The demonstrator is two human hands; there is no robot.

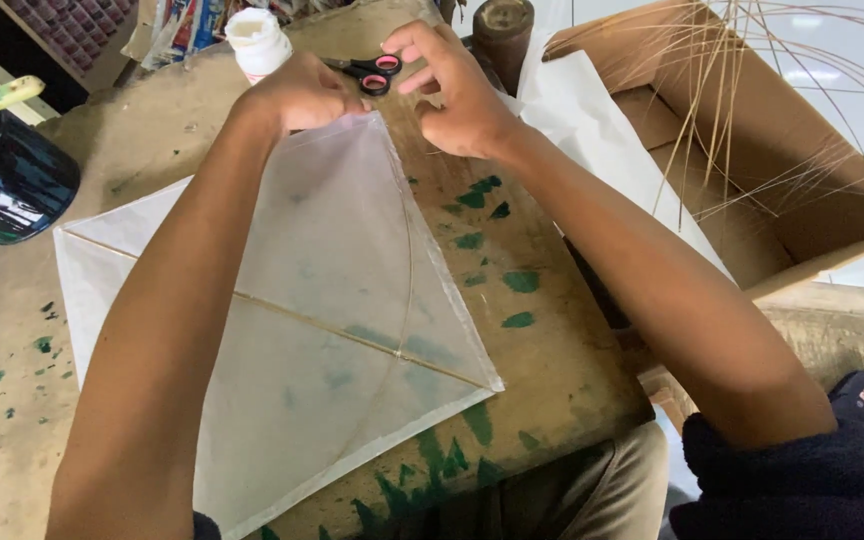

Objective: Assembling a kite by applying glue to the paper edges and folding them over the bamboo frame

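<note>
While hands [392, 95] pinch its corner, translucent kite [332, 330] lies flat

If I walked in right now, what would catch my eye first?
A big translucent white kite with thin crossed sticks lies across the paint-stained table. The left hand and right hand meet at its far corner, near black scissors with pink-lined handles. On the right, an open cardboard box holds thin straw-coloured sticks.

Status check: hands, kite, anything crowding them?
Both hands, left hand and right hand, pinching kite top corner. Scissors and white bottle close behind.
</note>
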